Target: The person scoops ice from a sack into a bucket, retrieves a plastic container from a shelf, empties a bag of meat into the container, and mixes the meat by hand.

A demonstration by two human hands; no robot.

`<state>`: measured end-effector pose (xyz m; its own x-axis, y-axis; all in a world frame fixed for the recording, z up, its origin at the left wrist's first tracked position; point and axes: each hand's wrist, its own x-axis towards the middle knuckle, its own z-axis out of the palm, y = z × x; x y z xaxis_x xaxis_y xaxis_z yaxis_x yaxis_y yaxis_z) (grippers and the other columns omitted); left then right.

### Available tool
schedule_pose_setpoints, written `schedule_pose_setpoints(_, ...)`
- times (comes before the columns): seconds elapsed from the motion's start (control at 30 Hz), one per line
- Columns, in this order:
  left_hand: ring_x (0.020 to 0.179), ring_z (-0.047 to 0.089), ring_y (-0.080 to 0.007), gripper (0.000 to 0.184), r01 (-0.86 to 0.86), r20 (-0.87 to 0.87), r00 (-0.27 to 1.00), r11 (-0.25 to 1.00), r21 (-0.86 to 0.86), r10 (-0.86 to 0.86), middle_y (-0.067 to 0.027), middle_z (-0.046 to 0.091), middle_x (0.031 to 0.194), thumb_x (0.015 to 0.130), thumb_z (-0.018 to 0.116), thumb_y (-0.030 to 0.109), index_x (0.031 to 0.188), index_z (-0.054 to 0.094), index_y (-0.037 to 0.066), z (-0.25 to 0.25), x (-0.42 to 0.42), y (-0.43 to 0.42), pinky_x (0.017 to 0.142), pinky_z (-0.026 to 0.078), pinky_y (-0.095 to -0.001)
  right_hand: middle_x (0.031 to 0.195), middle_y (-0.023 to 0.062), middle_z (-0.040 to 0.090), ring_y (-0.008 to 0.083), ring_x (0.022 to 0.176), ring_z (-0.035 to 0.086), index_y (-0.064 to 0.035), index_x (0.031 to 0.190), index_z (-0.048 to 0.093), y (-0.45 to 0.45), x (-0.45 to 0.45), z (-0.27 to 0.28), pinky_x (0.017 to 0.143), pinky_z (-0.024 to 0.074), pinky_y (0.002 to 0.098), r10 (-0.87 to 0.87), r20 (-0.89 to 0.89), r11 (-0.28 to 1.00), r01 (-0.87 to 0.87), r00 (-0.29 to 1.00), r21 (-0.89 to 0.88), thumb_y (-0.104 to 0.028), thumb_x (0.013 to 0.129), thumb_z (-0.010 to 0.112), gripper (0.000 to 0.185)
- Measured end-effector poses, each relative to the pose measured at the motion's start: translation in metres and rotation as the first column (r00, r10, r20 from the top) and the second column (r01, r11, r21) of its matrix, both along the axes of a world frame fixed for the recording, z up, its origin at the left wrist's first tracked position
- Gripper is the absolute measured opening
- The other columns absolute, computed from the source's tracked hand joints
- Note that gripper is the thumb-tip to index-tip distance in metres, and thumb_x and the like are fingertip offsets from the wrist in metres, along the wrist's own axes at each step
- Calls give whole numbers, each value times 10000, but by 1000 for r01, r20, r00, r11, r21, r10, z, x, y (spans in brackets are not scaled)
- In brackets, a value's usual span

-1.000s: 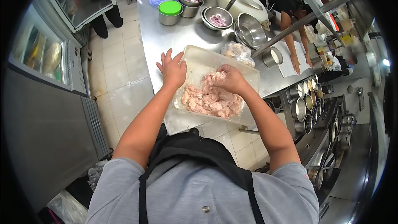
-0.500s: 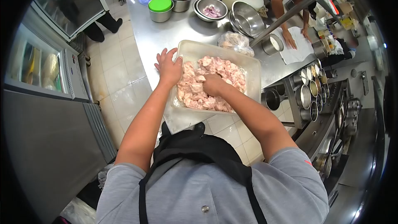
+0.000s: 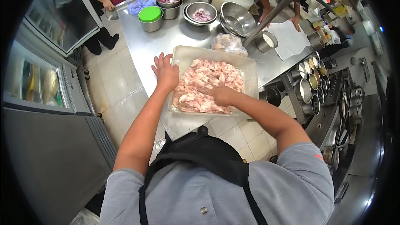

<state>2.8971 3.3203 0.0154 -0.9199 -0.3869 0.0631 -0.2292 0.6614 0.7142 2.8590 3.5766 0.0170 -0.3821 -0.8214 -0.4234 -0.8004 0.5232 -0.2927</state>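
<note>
A translucent plastic tub (image 3: 253, 71) of raw, pale pink meat pieces (image 3: 216, 67), which look like chicken, sits at the near end of the steel table. My left hand (image 3: 166, 74) rests against the tub's left side, fingers spread outside the wall and thumb along the rim. Inside the tub, my right hand (image 3: 225, 96) is down in the meat. Its fingers are smeared by motion and partly covered, so I cannot tell whether they close on a piece.
Behind the tub lies a plastic bag (image 3: 228, 45). Bowls of sliced onion (image 3: 201, 15), a green-lidded pot (image 3: 151, 18) and a white cloth (image 3: 287, 37) share the steel table (image 3: 137, 37). Co-workers stand at right and far left. Fridges (image 3: 50, 75) line the left.
My right hand has shifted within the meat, and the pieces lie differently. My left hand stays at the tub's side. The view has shifted slightly; the co-worker's hand has moved on the white cloth.
</note>
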Motion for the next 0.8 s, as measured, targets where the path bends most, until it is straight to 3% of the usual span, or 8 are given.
schedule_pose_setpoints(0.1,1418,72,-416,474,8,32,999,1000,-24,-7,-207,197,1504,889,542,187,1337,418,90,0,-4,-2,1131,20,-567,984,194,629,352,919,590,-242,1454,326,-43,4,-8,839,455,434,-96,-70,995,97,993,11,-41,737,557,780)
schedule_pose_setpoints(0.2,1419,69,-418,479,-26,34,999,999,44,25,-203,195,1506,883,549,192,1336,426,97,7,2,-1,1131,18,-568,910,185,636,369,853,601,-229,1419,390,-49,12,-20,794,456,470,-305,-85,926,274,949,-258,-52,751,547,709)
schedule_pose_setpoints(0.27,1417,69,-422,474,-39,30,999,998,55,38,-206,189,1508,881,554,196,1331,439,103,6,3,-2,1130,18,-571,870,188,636,374,794,606,-220,1365,461,-39,22,9,750,464,495,-264,-74,960,255,962,-113,-64,777,529,612)
schedule_pose_setpoints(0.43,1411,81,-432,496,-75,14,997,996,40,74,-231,177,1505,871,577,212,1326,443,69,5,1,-2,1126,39,-582,871,153,667,343,833,641,-222,1246,591,45,25,17,767,504,443,-183,-207,983,173,961,-67,-136,814,550,442)
schedule_pose_setpoints(0.53,1409,86,-434,528,-93,18,996,995,36,92,-245,165,1504,862,591,217,1331,429,35,7,1,-3,1127,50,-579,858,140,668,338,855,640,-213,1215,620,49,7,50,774,507,435,-180,-146,978,193,973,80,-131,788,577,437)
schedule_pose_setpoints(0.6,1407,87,-435,565,-87,7,996,996,36,87,-254,151,1505,859,595,215,1347,405,3,6,2,-4,1129,55,-575,1078,126,664,320,906,634,-153,1083,694,42,3,85,823,492,424,-250,89,968,246,964,55,-140,780,577,325)
schedule_pose_setpoints(0.77,1408,90,-432,605,-102,-3,995,994,28,102,-253,138,1509,858,594,207,1374,369,-17,7,-3,0,1129,58,-574,1103,190,645,351,1030,602,-62,1263,558,32,-27,44,895,475,397,-369,-251,913,400,895,81,-51,723,568,540)
schedule_pose_setpoints(0.8,1409,91,-430,607,-115,-6,993,993,14,115,-254,138,1509,857,597,202,1374,368,-16,8,-1,1,1128,58,-575,1104,205,640,361,1043,595,-39,1290,519,25,-21,12,912,469,393,-410,-298,912,382,862,-151,-44,713,576,579)
